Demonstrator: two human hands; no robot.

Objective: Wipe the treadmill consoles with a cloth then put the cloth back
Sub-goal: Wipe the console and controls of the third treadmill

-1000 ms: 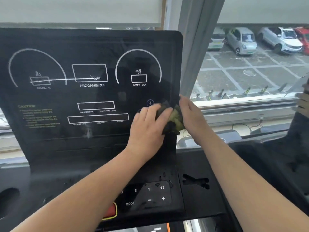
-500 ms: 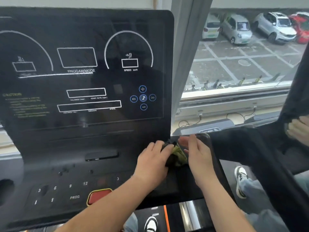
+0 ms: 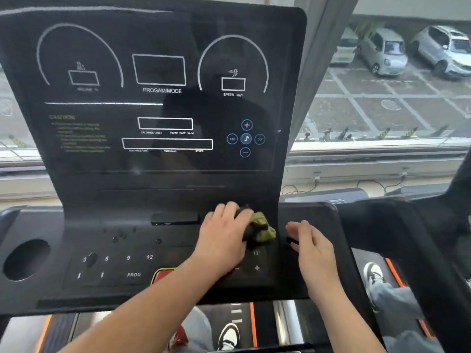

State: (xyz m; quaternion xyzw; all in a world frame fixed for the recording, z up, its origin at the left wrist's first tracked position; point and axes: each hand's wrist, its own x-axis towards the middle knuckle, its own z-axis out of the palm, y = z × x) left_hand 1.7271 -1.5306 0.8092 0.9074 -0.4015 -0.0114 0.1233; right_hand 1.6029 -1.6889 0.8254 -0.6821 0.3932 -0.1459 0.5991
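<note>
A black treadmill console (image 3: 158, 174) fills the view, with an upright display panel and a flat button deck below it. My left hand (image 3: 224, 235) grips a crumpled green and dark cloth (image 3: 261, 228) and presses it onto the deck's right side, just above the 12 and plus buttons. My right hand (image 3: 309, 245) hovers a short way to the right of the cloth with straight fingers, apart from it.
A round cup hole (image 3: 25, 259) sits at the deck's left end and a red stop button (image 3: 164, 273) peeks out beside my left forearm. A second treadmill's black handrail (image 3: 397, 225) rises at the right. A window (image 3: 382, 85) beyond shows a car park.
Both hands moved with the cloth from the display panel down onto the button deck. My right hand has let go of the cloth and drawn off to the right.
</note>
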